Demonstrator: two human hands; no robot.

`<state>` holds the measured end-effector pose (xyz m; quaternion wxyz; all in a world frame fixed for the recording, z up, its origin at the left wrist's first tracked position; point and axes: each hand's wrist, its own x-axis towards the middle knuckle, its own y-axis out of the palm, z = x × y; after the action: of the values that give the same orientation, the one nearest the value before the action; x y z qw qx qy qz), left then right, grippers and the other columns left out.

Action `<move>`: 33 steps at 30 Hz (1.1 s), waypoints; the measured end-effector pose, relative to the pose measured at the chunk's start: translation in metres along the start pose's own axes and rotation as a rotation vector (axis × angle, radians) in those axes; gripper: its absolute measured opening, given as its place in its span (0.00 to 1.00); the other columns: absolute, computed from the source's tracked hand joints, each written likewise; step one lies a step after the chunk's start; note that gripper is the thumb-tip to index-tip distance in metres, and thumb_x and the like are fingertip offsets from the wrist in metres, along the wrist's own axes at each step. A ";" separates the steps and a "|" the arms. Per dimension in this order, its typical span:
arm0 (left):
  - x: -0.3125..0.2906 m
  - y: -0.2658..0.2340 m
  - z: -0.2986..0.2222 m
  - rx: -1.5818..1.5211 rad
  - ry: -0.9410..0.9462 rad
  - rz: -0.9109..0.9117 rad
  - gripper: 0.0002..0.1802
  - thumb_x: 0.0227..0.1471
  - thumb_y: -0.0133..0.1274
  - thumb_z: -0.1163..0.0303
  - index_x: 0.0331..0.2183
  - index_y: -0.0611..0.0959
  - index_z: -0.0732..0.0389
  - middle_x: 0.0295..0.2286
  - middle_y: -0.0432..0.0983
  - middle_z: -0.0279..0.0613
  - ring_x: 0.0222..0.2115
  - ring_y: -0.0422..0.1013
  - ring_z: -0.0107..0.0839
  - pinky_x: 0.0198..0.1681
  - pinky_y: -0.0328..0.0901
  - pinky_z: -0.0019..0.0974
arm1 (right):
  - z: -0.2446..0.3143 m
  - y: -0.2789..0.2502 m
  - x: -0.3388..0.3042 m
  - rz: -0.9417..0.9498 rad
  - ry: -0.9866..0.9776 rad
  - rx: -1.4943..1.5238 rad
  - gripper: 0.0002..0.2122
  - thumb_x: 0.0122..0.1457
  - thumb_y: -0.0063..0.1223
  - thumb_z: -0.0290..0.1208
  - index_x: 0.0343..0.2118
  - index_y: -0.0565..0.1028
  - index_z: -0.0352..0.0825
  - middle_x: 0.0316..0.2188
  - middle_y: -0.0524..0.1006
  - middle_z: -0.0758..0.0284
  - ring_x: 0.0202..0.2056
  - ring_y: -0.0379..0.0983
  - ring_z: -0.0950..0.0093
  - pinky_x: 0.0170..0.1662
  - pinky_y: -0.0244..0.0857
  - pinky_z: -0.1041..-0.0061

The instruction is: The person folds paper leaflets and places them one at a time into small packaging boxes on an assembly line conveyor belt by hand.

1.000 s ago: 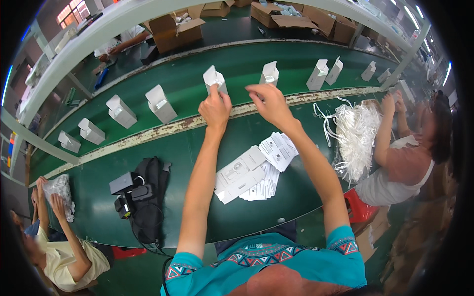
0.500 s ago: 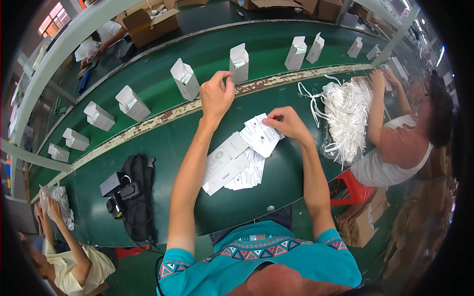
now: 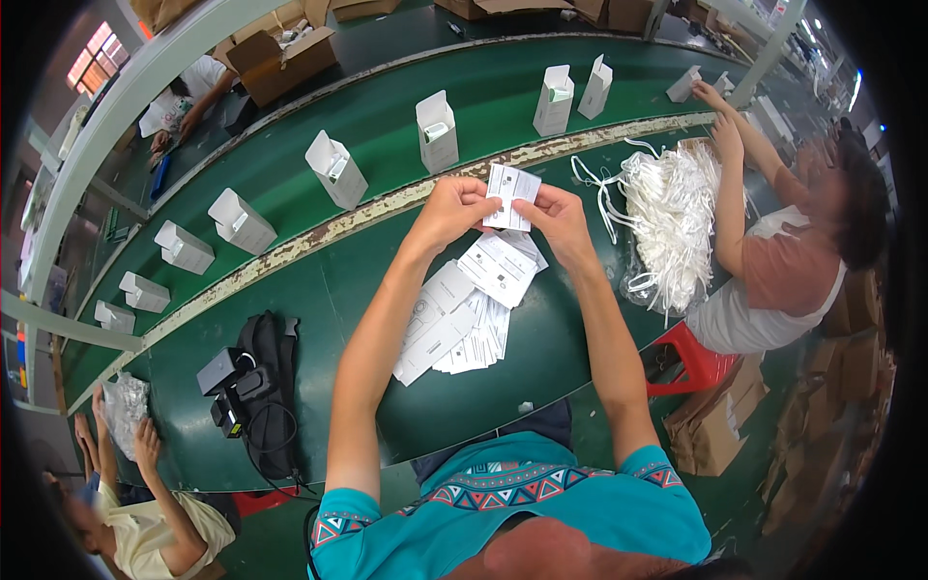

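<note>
A small white printed leaflet [image 3: 514, 182] is raised between both my hands over the bench. My left hand [image 3: 450, 211] pinches its left edge with thumb and fingers. On its lower right side my right hand [image 3: 561, 222] pinches it too. Just below lies a loose pile of similar printed leaflets [image 3: 498, 269], fanned out toward me. Larger folded white sheets with line drawings [image 3: 435, 324] lie partly under that pile, to its left. Past my left hand, an upright white box [image 3: 438, 135] with its flap raised stands on the green belt.
Several more open white boxes [image 3: 338, 174] line the belt [image 3: 387, 121]. A bundle of white cords [image 3: 667, 222] lies at right, beside a co-worker [image 3: 793, 242] reaching to a far box. Black devices with a strap [image 3: 261, 377] sit left; another co-worker handles a clear bag [image 3: 126, 411].
My right hand has lifted a leaflet from the pile, and my left hand has come down from near the boxes to grip it. The boxes have shifted left. The right co-worker now touches a box.
</note>
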<state>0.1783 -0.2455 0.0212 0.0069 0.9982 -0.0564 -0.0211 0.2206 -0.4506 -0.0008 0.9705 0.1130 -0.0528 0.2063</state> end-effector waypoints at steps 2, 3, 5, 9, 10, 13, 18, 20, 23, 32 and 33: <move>0.001 -0.001 0.002 -0.041 0.002 -0.013 0.09 0.55 0.60 0.74 0.37 0.85 0.70 0.32 0.83 0.45 0.30 0.80 0.27 0.33 0.76 0.29 | -0.002 -0.003 0.001 0.065 -0.003 -0.025 0.09 0.63 0.56 0.21 0.44 0.81 0.25 0.35 0.83 0.64 0.32 0.76 0.82 0.35 0.70 0.83; 0.002 -0.002 0.002 -0.082 0.006 -0.029 0.09 0.56 0.59 0.74 0.37 0.85 0.70 0.32 0.83 0.46 0.30 0.80 0.29 0.34 0.77 0.29 | -0.002 -0.003 0.001 0.095 -0.029 -0.045 0.10 0.63 0.55 0.19 0.45 0.81 0.25 0.36 0.83 0.64 0.33 0.76 0.82 0.35 0.71 0.82; 0.003 -0.002 0.000 -0.146 -0.007 -0.030 0.09 0.57 0.58 0.74 0.37 0.84 0.71 0.31 0.83 0.47 0.29 0.80 0.29 0.33 0.77 0.30 | -0.004 -0.006 0.002 0.122 -0.056 -0.066 0.10 0.63 0.53 0.17 0.46 0.81 0.26 0.37 0.82 0.64 0.34 0.76 0.82 0.36 0.71 0.81; 0.004 -0.010 -0.005 -0.429 -0.115 0.042 0.12 0.57 0.58 0.76 0.42 0.83 0.71 0.33 0.84 0.48 0.32 0.81 0.30 0.35 0.77 0.29 | -0.010 -0.008 0.004 0.126 -0.376 -0.337 0.13 0.64 0.48 0.15 0.48 0.80 0.27 0.39 0.82 0.64 0.34 0.77 0.81 0.36 0.71 0.81; 0.004 -0.008 -0.003 -0.429 -0.116 0.040 0.12 0.57 0.58 0.76 0.42 0.83 0.71 0.33 0.84 0.48 0.32 0.81 0.30 0.35 0.77 0.29 | -0.009 -0.006 0.004 0.100 -0.491 -0.475 0.13 0.65 0.46 0.16 0.49 0.80 0.28 0.39 0.81 0.64 0.34 0.77 0.81 0.36 0.72 0.81; 0.006 -0.005 0.009 -0.155 0.019 -0.016 0.14 0.57 0.59 0.76 0.44 0.82 0.72 0.33 0.84 0.47 0.32 0.80 0.29 0.35 0.77 0.28 | -0.002 0.009 0.000 -0.017 -0.211 -0.121 0.12 0.66 0.49 0.21 0.50 0.78 0.26 0.36 0.81 0.62 0.31 0.77 0.80 0.32 0.71 0.81; 0.010 -0.008 0.010 -0.075 0.069 -0.069 0.13 0.57 0.59 0.76 0.43 0.83 0.71 0.33 0.84 0.45 0.32 0.80 0.26 0.36 0.77 0.27 | 0.003 -0.004 0.004 -0.026 0.204 0.239 0.13 0.64 0.59 0.30 0.46 0.77 0.25 0.31 0.80 0.63 0.23 0.72 0.83 0.24 0.63 0.85; 0.011 -0.008 0.009 -0.075 0.069 -0.057 0.13 0.57 0.59 0.76 0.44 0.83 0.71 0.33 0.84 0.44 0.32 0.80 0.26 0.35 0.76 0.26 | -0.006 -0.008 0.004 0.026 0.121 0.045 0.12 0.62 0.61 0.28 0.45 0.78 0.25 0.29 0.80 0.66 0.22 0.72 0.83 0.24 0.63 0.85; 0.012 -0.008 0.009 -0.057 0.070 -0.048 0.13 0.58 0.59 0.75 0.44 0.83 0.70 0.33 0.84 0.43 0.33 0.79 0.25 0.35 0.76 0.25 | -0.017 -0.012 0.008 -0.001 0.071 0.015 0.11 0.61 0.61 0.26 0.43 0.79 0.25 0.27 0.80 0.67 0.23 0.73 0.82 0.24 0.63 0.84; 0.013 -0.038 0.019 0.630 0.330 -0.522 0.30 0.58 0.57 0.67 0.59 0.71 0.67 0.23 0.81 0.54 0.25 0.81 0.42 0.29 0.73 0.42 | -0.003 0.017 0.017 -0.143 -0.384 -0.201 0.08 0.64 0.56 0.20 0.42 0.80 0.23 0.33 0.80 0.63 0.29 0.77 0.79 0.30 0.72 0.82; 0.012 -0.041 0.020 0.786 0.298 -0.646 0.30 0.57 0.55 0.69 0.60 0.70 0.66 0.23 0.80 0.57 0.25 0.79 0.51 0.30 0.73 0.49 | 0.005 0.027 0.024 -0.083 -0.434 -0.226 0.07 0.63 0.54 0.18 0.42 0.81 0.26 0.35 0.80 0.63 0.30 0.78 0.78 0.31 0.72 0.81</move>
<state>0.1944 -0.2061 0.0002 -0.3666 0.8842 0.2518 0.1427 0.2314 -0.4181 0.0126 0.9505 0.0477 -0.2781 0.1300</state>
